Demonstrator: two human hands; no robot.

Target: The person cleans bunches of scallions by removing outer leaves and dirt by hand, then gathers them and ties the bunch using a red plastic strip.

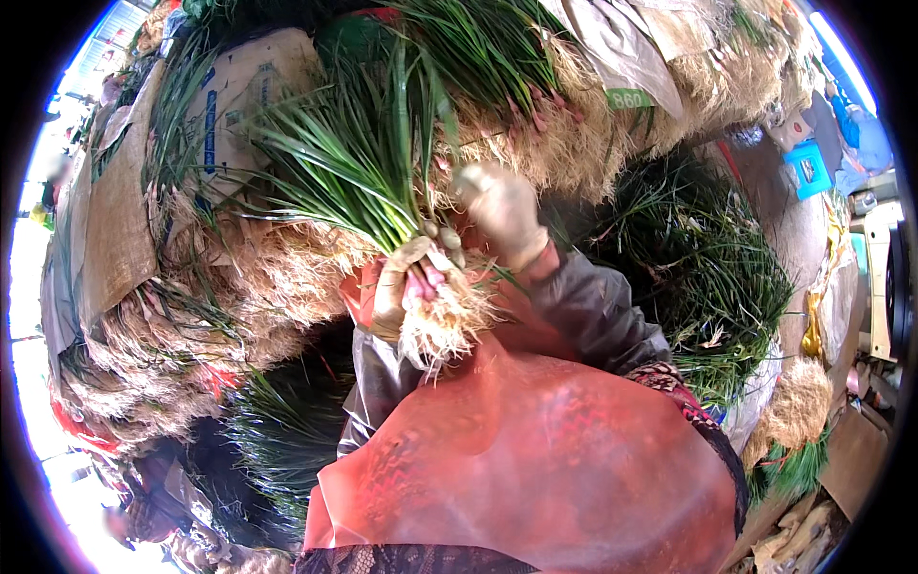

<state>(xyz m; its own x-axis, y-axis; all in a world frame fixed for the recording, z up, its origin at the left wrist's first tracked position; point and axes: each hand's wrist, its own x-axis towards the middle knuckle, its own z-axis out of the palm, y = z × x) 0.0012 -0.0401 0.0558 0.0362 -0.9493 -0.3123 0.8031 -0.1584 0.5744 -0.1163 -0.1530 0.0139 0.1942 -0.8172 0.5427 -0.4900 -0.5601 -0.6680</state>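
My left hand [389, 292], in a pale glove, is wrapped round a bunch of green garlic [435, 282] just above its pinkish bulbs. The bunch's long green leaves [359, 163] fan upward to the left, and its pale roots hang toward my apron. To the right of the leaves, my right hand [502, 210] is raised in a pale, dirty glove. It is smeared by motion, so its fingers do not show clearly. A few thin leaves stick out by its wrist.
Heaped plants with pale roots [268, 268] lie ahead and to the left, partly under sacking [124, 210]. Loose green leaves [708, 258] pile up on the right, and more greens [277, 440] lie at the lower left. A blue plastic container [809, 170] stands at the far right.
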